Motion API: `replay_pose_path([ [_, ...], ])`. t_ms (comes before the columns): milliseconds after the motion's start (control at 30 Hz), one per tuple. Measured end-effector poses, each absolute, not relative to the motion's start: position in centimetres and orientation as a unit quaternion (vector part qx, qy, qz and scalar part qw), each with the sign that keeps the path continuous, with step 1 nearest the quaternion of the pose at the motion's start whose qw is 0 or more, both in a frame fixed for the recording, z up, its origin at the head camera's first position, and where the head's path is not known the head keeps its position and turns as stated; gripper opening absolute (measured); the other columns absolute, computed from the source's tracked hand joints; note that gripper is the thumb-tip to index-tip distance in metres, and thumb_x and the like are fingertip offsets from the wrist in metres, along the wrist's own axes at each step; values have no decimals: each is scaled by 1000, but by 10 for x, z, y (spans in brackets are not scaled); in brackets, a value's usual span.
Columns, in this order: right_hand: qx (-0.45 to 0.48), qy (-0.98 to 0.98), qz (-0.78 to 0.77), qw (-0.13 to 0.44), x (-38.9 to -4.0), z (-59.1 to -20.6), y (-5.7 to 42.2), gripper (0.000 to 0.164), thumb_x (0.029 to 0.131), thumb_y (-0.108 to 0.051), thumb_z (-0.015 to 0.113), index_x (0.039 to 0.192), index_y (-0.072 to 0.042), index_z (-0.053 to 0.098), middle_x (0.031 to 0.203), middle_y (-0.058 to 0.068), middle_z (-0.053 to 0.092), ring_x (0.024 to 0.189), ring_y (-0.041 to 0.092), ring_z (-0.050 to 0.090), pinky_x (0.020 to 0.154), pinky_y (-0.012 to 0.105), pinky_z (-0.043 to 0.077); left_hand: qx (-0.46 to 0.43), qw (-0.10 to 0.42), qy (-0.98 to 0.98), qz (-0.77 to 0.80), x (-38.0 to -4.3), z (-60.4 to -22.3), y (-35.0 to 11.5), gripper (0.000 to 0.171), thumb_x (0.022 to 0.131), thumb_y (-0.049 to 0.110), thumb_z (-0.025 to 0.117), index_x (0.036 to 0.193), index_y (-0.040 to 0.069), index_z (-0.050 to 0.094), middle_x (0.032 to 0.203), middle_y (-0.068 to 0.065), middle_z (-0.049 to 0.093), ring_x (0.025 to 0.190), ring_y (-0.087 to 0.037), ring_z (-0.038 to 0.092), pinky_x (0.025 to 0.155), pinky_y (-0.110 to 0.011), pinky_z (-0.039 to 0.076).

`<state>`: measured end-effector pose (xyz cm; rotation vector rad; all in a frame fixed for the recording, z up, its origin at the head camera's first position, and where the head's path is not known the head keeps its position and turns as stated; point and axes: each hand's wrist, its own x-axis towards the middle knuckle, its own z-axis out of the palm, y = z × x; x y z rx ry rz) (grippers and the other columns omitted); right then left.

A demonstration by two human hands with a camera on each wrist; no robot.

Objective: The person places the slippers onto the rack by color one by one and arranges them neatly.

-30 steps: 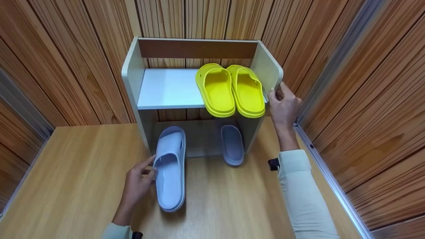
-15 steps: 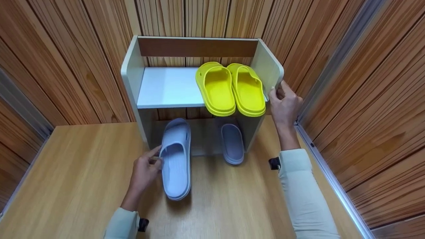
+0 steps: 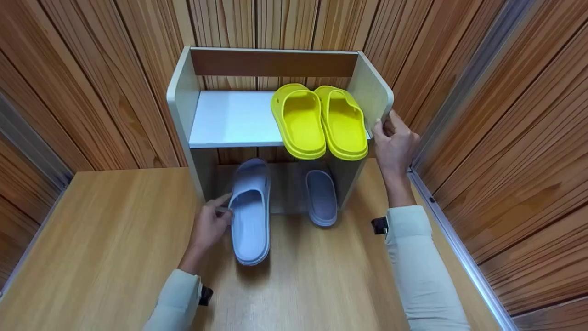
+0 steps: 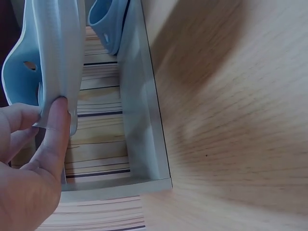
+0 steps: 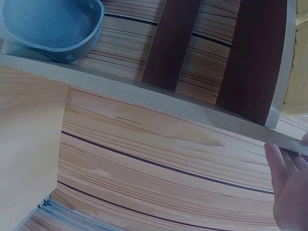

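My left hand (image 3: 211,223) pinches the left edge of a grey-blue slide slipper (image 3: 250,230), thumb on one face of the rim and fingers on the other, as the left wrist view shows. The slipper's toe reaches into the lower level of a small shoe rack (image 3: 229,119), and a shadow falls beneath its heel. A matching slipper (image 3: 321,197) stands at the right of that level, heel over the front edge. On the rack's right side panel (image 3: 374,87), my right hand (image 3: 396,145) grips the front edge between thumb and fingers.
Two yellow clogs (image 3: 303,131) sit side by side on the right of the white upper shelf (image 3: 234,119), heels past its front edge. Wood-panelled walls (image 3: 115,82) enclose the back and sides. The rack stands on a wooden surface (image 3: 124,239).
My left hand has moved the slipper forward and slightly right, bringing its toe deeper into the rack's lower level. My right hand keeps its grip on the side panel.
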<state>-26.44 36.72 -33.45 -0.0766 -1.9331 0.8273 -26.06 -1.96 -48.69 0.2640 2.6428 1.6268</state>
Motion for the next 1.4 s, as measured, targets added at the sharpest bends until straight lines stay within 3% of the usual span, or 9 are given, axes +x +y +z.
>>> replay_pose_path([
  [267,-30,-798,351,489,-264,-332,366,34,98,-11,67,131,-5,67,125,13,69,113,25,67,89,39,56,85,30,860,501,-274,-486,-8,49,100,2,60,147,11,54,135,-19,57,107,-30,61,84,-39,58],
  [500,-32,-797,354,488,-262,-333,366,34,97,-11,67,130,-3,68,125,14,69,113,27,67,89,43,57,104,24,870,481,-284,-485,4,47,99,3,61,146,8,55,136,-19,59,109,-30,62,86,-41,58],
  [700,-37,-803,356,477,-262,-334,366,33,98,-13,67,130,-4,68,126,13,69,113,25,68,90,37,56,110,38,875,470,-296,-479,11,47,100,3,59,147,4,53,135,-20,59,112,-32,61,93,-45,55],
  [1067,-33,-799,340,494,-263,-337,367,31,96,-9,67,127,-4,70,121,13,70,109,26,69,87,40,57,118,38,877,465,-308,-473,20,46,100,5,57,145,6,56,118,-18,67,95,-28,64,71,-36,54],
  [1400,-38,-800,343,490,-262,-339,366,33,97,-10,66,129,-3,68,125,13,69,113,25,68,89,37,57,112,45,881,457,-317,-475,37,47,100,5,55,147,7,54,116,-16,67,89,-27,63,68,-34,52],
])
